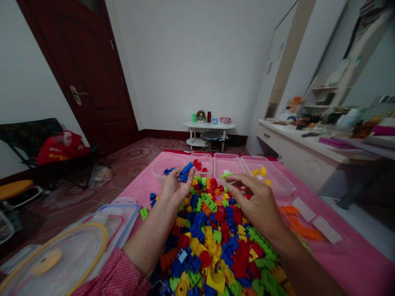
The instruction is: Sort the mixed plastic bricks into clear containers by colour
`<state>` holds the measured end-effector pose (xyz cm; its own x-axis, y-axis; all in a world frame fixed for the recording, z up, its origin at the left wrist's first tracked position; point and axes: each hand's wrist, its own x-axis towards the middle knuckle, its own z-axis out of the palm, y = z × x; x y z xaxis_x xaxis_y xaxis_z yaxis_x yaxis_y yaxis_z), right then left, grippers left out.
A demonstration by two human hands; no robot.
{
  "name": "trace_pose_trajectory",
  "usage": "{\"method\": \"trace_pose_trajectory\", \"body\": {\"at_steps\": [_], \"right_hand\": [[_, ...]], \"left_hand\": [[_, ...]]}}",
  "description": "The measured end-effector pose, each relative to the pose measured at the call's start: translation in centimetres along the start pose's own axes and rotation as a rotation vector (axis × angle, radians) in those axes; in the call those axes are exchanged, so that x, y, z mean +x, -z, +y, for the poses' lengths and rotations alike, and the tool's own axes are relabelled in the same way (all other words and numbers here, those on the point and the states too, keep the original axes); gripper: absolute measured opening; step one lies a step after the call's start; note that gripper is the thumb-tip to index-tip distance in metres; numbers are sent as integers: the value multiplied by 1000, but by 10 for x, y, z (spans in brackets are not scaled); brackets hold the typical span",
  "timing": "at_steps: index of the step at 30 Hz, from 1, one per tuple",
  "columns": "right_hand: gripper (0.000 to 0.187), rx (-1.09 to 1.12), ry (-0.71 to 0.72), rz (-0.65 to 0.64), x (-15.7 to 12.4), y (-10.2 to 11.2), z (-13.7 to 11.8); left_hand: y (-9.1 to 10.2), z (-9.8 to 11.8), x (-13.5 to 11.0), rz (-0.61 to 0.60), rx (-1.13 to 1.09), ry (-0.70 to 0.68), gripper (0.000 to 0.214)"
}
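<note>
My left hand (176, 187) is turned palm up with its fingers curled around several blue toy building bricks (186, 168). It hovers over the left far side of a large pile of mixed building bricks (208, 234) in red, blue, yellow, green and orange. Over the pile's right side is my right hand (254, 197), palm down, thumb and fingers bent and apart. A light green brick (226, 175) shows just beyond its fingertips; whether they touch it I cannot tell.
Along the far edge of the pink-covered table stand a round tub (157, 164) with blue bricks, a box (203, 158) with red ones, another clear box (228, 162), and a box (282, 181) with yellow ones. Lids (70, 250) lie left; orange bricks (304, 228) and white cards (327, 230) lie right.
</note>
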<state>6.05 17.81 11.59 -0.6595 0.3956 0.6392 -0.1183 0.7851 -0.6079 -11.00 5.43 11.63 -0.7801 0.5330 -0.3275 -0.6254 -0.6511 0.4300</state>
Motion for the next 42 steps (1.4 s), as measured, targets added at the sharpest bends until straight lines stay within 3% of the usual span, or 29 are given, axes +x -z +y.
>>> {"method": "trace_pose_trajectory", "body": {"at_steps": [4, 9, 15, 18, 21, 23, 25, 28, 33, 37, 39, 42], "right_hand": [[14, 19, 7, -21, -1, -3, 1], [16, 46, -7, -49, -3, -6, 1], [16, 31, -13, -59, -2, -7, 1], [16, 27, -24, -91, -3, -8, 3], [16, 2, -30, -128, -4, -10, 8], [16, -34, -31, -162, -4, -11, 12], [17, -83, -37, -212, -4, -13, 17], [17, -151, -59, -291, -6, -19, 25], [41, -166, -74, -424, -16, -32, 30], [68, -177, -136, -603, -27, -39, 30], [70, -173, -142, -616, -30, -42, 31], [56, -133, -147, -523, -31, -46, 34]], "left_hand": [[-1, 20, 17, 58, -3, -192, 13], [-2, 37, 44, 196, 294, -509, 29], [4, 42, 68, 313, 526, -751, 59], [7, 37, 64, 342, 798, -830, 60], [8, 26, 47, 298, 1262, -981, 52], [8, 17, 34, 146, 1433, -1043, 43], [9, 9, 22, -87, 1523, -985, 34], [15, -2, 13, -365, 1681, -769, 29], [33, -19, 17, -487, 1812, -784, 38], [48, -25, 19, -561, 1726, -642, 37], [50, -23, 19, -600, 1706, -566, 29], [50, -18, 20, -645, 1679, -524, 29]]}}
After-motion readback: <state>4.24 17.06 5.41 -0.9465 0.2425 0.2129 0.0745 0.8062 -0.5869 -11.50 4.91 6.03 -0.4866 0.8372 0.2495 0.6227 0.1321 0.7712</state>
